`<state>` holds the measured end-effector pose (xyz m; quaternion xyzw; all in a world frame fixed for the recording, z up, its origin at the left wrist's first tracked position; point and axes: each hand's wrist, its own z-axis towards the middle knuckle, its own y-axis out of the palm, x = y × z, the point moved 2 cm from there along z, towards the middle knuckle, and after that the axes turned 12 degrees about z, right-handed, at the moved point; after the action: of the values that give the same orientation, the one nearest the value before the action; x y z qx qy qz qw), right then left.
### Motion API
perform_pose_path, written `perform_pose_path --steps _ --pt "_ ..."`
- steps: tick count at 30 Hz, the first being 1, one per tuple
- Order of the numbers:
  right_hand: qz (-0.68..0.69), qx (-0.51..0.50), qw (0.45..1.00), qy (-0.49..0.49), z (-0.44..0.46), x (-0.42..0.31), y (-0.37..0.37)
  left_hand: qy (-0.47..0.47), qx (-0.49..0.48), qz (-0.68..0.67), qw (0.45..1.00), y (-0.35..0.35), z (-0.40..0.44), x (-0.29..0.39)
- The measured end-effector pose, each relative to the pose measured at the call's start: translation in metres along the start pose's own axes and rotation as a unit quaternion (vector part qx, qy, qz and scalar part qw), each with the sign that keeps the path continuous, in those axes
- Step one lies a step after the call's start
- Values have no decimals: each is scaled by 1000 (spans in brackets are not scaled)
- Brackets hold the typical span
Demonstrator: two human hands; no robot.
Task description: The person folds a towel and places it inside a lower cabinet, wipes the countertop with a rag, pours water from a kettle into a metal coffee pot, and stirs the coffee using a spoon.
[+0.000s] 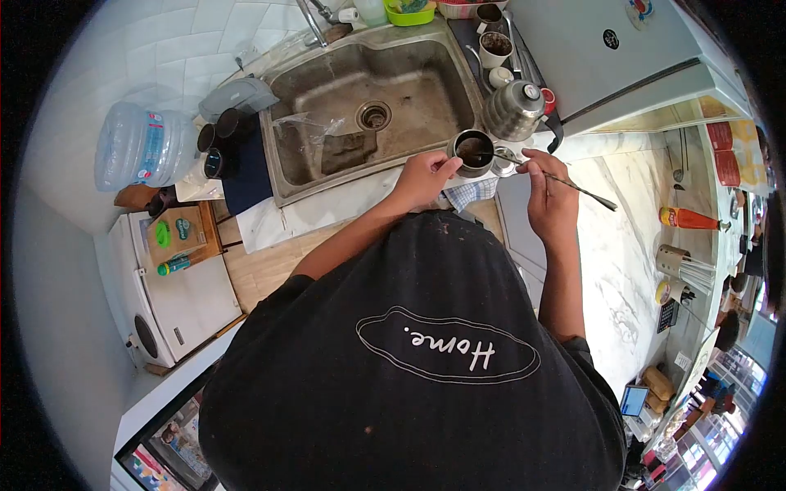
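My left hand (426,177) is closed on the rim of a metal cup (472,153) by the sink's front right corner; something dark lies in the cup. Between the fingers of my right hand (550,192) is a long thin metal spoon (585,193), one end inside the cup and the other sticking out to the right. Just behind the cup stands a steel kettle (513,110) with a black handle. A small glass item (504,161) sits between the cup and my right hand. Below the cup lies a checked cloth (472,194).
The metal sink (417,90) holds a plastic bag and a dark flat piece. A white cup (494,50) with dark contents stands behind the kettle. Dark cups (230,123) and a large water bottle (147,147) are at the left. A marble counter (626,270) extends on the right.
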<state>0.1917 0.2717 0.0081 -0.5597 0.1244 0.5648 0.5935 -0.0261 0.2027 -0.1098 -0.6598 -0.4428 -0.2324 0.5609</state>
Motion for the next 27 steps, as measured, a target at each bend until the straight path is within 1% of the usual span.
perform_pose_path --steps 3,5,8,12,15,17,19,20,22,27 --pt "-23 -8 999 -33 -1 -4 -3 -10 -7 -9 1000 -2 -2 4" --pt "-16 -11 1000 -16 -2 -7 -5 -26 -11 -21 999 -3 -3 6" --pt "-9 -14 1000 -7 -1 -9 -8 20 23 -23 999 6 2 -7" --pt "4 -3 1000 17 -2 -1 -9 17 38 -23 999 5 1 -4" --pt "60 -32 994 80 11 7 -7 7 19 -12 1000 1 -2 1" --pt "113 -30 989 91 20 21 -7 -4 -2 -1 1000 -1 -2 3" --pt "158 -16 984 86 29 35 -5 16 23 -3 1000 4 0 -5" --pt "190 -4 976 102 32 40 -6 25 36 -5 999 7 1 -8" --pt "252 19 958 135 38 47 -7 14 41 -16 999 8 0 -6" --pt "256 10 957 139 44 57 -3 30 64 -7 997 7 -1 -6"
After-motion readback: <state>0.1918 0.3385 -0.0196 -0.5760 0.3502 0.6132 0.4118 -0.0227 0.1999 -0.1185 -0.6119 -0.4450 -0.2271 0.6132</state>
